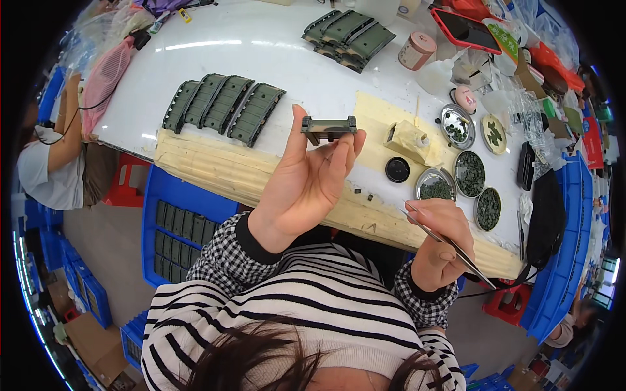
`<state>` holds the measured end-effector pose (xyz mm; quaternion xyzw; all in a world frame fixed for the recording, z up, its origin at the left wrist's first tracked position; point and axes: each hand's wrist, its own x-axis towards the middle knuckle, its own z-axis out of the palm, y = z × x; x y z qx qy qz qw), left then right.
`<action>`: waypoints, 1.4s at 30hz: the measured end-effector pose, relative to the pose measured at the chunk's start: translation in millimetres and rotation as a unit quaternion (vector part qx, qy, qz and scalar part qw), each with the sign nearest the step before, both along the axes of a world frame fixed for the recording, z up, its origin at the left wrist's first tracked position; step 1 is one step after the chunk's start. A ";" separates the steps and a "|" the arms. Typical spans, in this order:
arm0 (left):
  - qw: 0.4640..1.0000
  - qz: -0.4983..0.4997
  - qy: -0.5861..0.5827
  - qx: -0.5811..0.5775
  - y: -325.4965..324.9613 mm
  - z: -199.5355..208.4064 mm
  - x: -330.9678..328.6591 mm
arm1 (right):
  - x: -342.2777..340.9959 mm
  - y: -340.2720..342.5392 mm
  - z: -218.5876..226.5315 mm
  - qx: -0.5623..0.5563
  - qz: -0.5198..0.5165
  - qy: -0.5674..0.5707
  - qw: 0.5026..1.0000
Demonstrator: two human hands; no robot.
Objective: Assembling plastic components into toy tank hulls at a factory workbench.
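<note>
My left hand [305,182] is raised over the table's near edge, its fingers closed around a small camouflage-green plastic part [330,126] held at the fingertips. Between the fingers of my right hand [442,246] is a pair of metal tweezers [477,269], pointing up and left, with nothing visible at the tips. Just beyond that hand stands a round dish [435,184] of tiny dark green pieces. Two more filled dishes, a rear one [469,173] and a nearer one [488,208], sit beside it. A black round cap [397,169] lies between my hands.
Curved green panels [223,109] lie on the left of the table, and more are stacked [349,39] at the back. A tape-covered block [414,143] holds a small bottle. A pink tin [417,51] and a red-edged phone [465,30] stand behind. A blue bin [149,225] holds green parts.
</note>
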<state>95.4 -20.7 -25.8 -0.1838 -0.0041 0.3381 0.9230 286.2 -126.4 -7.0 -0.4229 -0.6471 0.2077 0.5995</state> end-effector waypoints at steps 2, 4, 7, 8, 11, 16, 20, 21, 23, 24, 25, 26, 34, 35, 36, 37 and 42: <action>1.000 0.004 0.011 -0.002 0.2 1.9 1.3 | -0.8 0.6 0.1 -0.002 -0.001 -0.003 1.000; 1.000 0.009 0.019 -0.001 0.6 1.4 2.6 | -1.3 -0.1 -0.5 -0.008 -0.005 -0.003 1.000; 0.999 0.017 0.028 0.003 0.9 0.0 3.5 | -2.2 -0.7 -1.4 -0.020 -0.012 0.002 1.000; 0.999 0.018 0.031 0.004 0.8 0.2 3.5 | -2.4 -0.5 -1.6 -0.022 -0.013 0.002 1.000; 0.999 0.018 0.036 0.004 0.5 0.2 3.4 | -3.3 0.2 -2.2 -0.027 -0.014 0.004 1.000; 0.995 0.026 0.093 0.036 -0.7 1.1 2.9 | -1.7 1.3 -1.7 -0.022 -0.014 -0.008 1.000; 0.941 0.074 0.292 0.152 -12.7 9.2 5.4 | 1.9 3.2 5.8 -0.002 -0.020 -0.066 0.998; 0.915 0.084 0.348 0.188 -16.9 11.0 6.9 | 3.5 3.6 8.7 0.005 -0.024 -0.089 0.996; 0.886 0.086 0.396 0.225 -23.1 11.0 9.3 | 2.5 4.4 15.1 0.037 -0.026 -0.158 0.986; 0.881 0.082 0.401 0.238 -25.6 12.9 9.9 | 1.1 5.1 18.1 0.052 -0.027 -0.193 0.979; 0.875 0.079 0.407 0.251 -27.5 14.6 10.6 | -0.7 6.2 20.7 0.058 -0.028 -0.223 0.973; 0.874 0.075 0.410 0.250 -28.8 15.9 11.2 | -2.8 7.8 22.9 0.064 -0.029 -0.252 0.965; 0.878 0.059 0.397 0.261 -29.2 19.9 11.2 | -5.6 16.0 24.3 0.097 -0.018 -0.301 0.948; 0.877 0.058 0.398 0.261 -29.1 20.6 11.4 | -6.0 16.7 23.9 0.097 -0.017 -0.302 0.948; 0.877 0.058 0.399 0.261 -29.2 21.5 11.6 | -6.3 17.6 23.4 0.097 -0.016 -0.302 0.948; 0.876 0.058 0.401 0.262 -29.3 21.8 11.8 | -6.4 18.3 22.9 0.098 -0.015 -0.302 0.948; 0.880 0.061 0.393 0.260 -29.8 20.1 12.9 | -5.3 20.1 22.0 0.106 -0.016 -0.312 0.944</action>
